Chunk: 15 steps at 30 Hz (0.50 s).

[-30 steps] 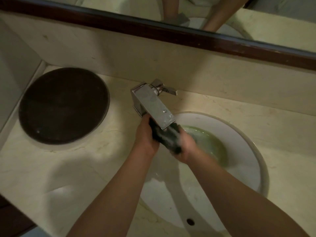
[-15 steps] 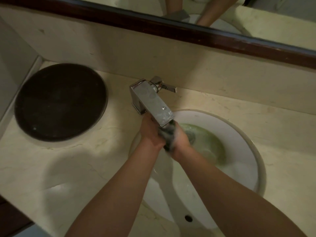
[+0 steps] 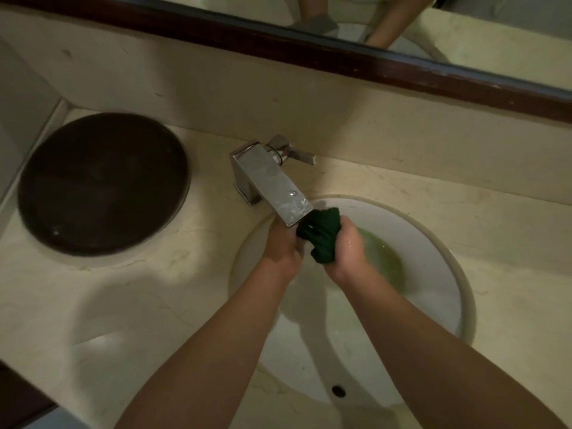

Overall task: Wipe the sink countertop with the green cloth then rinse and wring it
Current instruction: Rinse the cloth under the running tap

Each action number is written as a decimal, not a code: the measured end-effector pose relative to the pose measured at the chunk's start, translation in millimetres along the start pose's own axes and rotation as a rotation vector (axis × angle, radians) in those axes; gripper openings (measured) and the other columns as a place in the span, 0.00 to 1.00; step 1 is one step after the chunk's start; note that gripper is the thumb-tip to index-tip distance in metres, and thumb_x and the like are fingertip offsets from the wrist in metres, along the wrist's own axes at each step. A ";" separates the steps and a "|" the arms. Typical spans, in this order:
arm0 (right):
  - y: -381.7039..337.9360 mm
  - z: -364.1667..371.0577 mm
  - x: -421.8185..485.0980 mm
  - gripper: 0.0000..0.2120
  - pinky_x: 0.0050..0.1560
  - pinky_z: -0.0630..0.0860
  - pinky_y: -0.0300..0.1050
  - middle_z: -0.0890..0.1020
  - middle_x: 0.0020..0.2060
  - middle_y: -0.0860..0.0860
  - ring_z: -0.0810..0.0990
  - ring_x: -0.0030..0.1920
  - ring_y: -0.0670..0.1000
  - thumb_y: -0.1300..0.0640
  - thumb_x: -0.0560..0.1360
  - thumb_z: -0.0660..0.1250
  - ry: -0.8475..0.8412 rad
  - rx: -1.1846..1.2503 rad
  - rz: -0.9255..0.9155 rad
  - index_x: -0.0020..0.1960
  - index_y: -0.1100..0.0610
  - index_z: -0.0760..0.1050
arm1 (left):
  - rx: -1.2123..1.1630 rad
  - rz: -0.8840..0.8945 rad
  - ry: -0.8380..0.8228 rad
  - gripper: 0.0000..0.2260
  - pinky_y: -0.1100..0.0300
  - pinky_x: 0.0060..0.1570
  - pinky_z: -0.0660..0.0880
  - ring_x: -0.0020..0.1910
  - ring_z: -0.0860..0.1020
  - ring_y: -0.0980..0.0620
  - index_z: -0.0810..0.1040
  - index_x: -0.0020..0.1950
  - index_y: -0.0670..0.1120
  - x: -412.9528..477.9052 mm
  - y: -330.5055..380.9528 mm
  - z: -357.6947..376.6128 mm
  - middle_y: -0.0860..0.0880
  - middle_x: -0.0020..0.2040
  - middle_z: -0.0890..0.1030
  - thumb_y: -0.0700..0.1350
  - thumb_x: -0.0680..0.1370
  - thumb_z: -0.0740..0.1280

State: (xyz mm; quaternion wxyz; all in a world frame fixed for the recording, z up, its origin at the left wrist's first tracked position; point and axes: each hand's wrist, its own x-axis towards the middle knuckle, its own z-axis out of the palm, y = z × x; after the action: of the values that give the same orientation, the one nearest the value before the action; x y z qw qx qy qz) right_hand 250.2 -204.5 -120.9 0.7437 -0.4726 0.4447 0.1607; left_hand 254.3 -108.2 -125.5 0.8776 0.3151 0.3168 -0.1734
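Observation:
The dark green cloth [image 3: 320, 235] is bunched up between both hands, just under the spout of the chrome faucet [image 3: 272, 184]. My left hand [image 3: 283, 246] grips its left side. My right hand [image 3: 348, 252] grips its right side, fingers curled round the wad. Both hands are over the white sink basin [image 3: 433, 243], which holds greenish water [image 3: 383, 261]. The beige marble countertop [image 3: 123, 305] surrounds the basin.
A round dark brown tray [image 3: 102, 184] lies on the countertop at the left. The faucet handle [image 3: 294, 153] points right. A dark-framed mirror [image 3: 340, 54] runs along the wall above. An overflow hole [image 3: 338, 390] shows in the near basin wall.
The cloth was squeezed tight between both hands half a second ago; now more of it shows, bunched higher beside the spout, with my right hand shifted slightly to the right.

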 end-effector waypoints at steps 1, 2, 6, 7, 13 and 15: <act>-2.3 -0.1 -3.4 0.13 0.27 0.72 0.39 0.80 0.33 0.55 0.79 0.32 0.54 0.51 0.77 0.60 -0.041 0.013 -0.018 0.42 0.57 0.79 | 0.047 -0.029 -0.022 0.07 0.59 0.44 0.78 0.43 0.82 0.52 0.81 0.43 0.46 -2.3 -4.6 -1.8 0.50 0.40 0.84 0.45 0.77 0.66; -3.4 -1.1 -4.0 0.12 0.31 0.74 0.40 0.79 0.33 0.54 0.79 0.33 0.54 0.53 0.76 0.60 -0.082 0.013 -0.069 0.39 0.57 0.77 | 0.072 -0.076 -0.033 0.06 0.56 0.46 0.79 0.46 0.83 0.50 0.83 0.42 0.48 -6.3 -7.3 -2.3 0.49 0.44 0.85 0.47 0.75 0.68; 0.4 -6.4 -8.5 0.09 0.48 0.75 0.48 0.80 0.34 0.53 0.78 0.40 0.54 0.63 0.65 0.60 -0.145 -0.013 -0.297 0.31 0.55 0.77 | 0.072 -0.128 -0.061 0.07 0.53 0.49 0.79 0.46 0.83 0.47 0.84 0.40 0.47 -10.5 -5.4 -2.8 0.46 0.46 0.84 0.49 0.68 0.71; 3.6 -9.0 -7.3 0.10 0.49 0.75 0.49 0.81 0.36 0.53 0.79 0.42 0.55 0.62 0.63 0.60 -0.088 -0.061 -0.319 0.31 0.54 0.79 | 0.026 -0.092 -0.040 0.07 0.51 0.49 0.80 0.46 0.83 0.47 0.83 0.40 0.46 -8.5 -1.8 -3.5 0.46 0.45 0.84 0.49 0.67 0.71; 24.6 -20.5 -10.3 0.10 0.60 0.74 0.59 0.79 0.55 0.56 0.77 0.54 0.56 0.56 0.74 0.57 0.037 -0.041 0.162 0.50 0.56 0.75 | -0.128 -0.046 -0.032 0.20 0.48 0.53 0.73 0.37 0.84 0.47 0.81 0.37 0.45 -7.9 14.2 -0.9 0.45 0.34 0.83 0.46 0.82 0.54; 26.1 -14.4 -14.0 0.20 0.65 0.69 0.66 0.79 0.60 0.57 0.77 0.60 0.59 0.44 0.76 0.56 -0.117 0.096 0.241 0.57 0.56 0.76 | -0.067 -0.052 -0.048 0.15 0.46 0.61 0.71 0.50 0.83 0.43 0.78 0.47 0.45 -16.0 17.7 0.5 0.43 0.45 0.84 0.52 0.80 0.57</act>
State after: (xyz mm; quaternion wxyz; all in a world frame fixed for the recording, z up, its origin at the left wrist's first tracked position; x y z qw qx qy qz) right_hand 217.9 -201.0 -126.4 0.7654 -0.3693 0.4615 0.2547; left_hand 251.6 -93.7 -106.7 0.8903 0.2731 0.3091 -0.1929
